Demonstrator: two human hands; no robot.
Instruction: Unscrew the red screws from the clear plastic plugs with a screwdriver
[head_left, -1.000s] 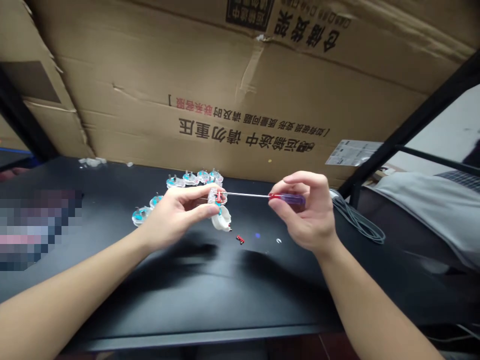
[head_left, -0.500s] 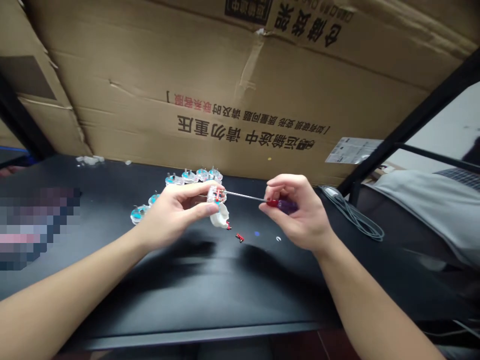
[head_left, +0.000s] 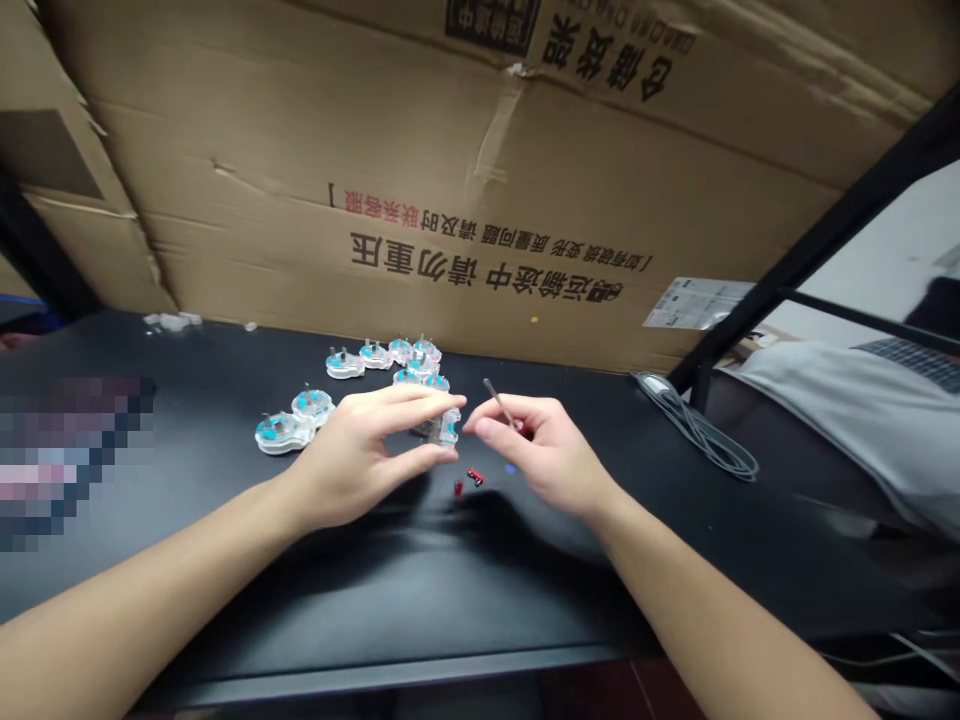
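My left hand [head_left: 360, 455] grips a clear plug [head_left: 450, 428] with blue inside, pinched between thumb and fingers. Close by on the right, my right hand [head_left: 559, 450] is closed around a screwdriver [head_left: 497, 400]. Its metal shaft points up and left, apart from the plug, and its handle is hidden in the palm. Below the hands lies a small red and black part [head_left: 475, 477]. A second small red piece [head_left: 458, 489] is just left of it, blurred. Several more clear and blue plugs [head_left: 345, 362] with metal pins stand behind and left of my left hand.
A large cardboard sheet [head_left: 300, 130] stands along the back of the black table [head_left: 375, 620]. On the right lies a coiled grey cable [head_left: 697, 430] near a black metal post [head_left: 817, 210]. White scraps [head_left: 172, 321] lie at the back left, and a blue dot [head_left: 510, 468] near my right hand.
My right hand has moved left toward the plug, and the screwdriver has swung from pointing left to pointing up-left. The left hand's grip has shifted; a red piece appears lower.
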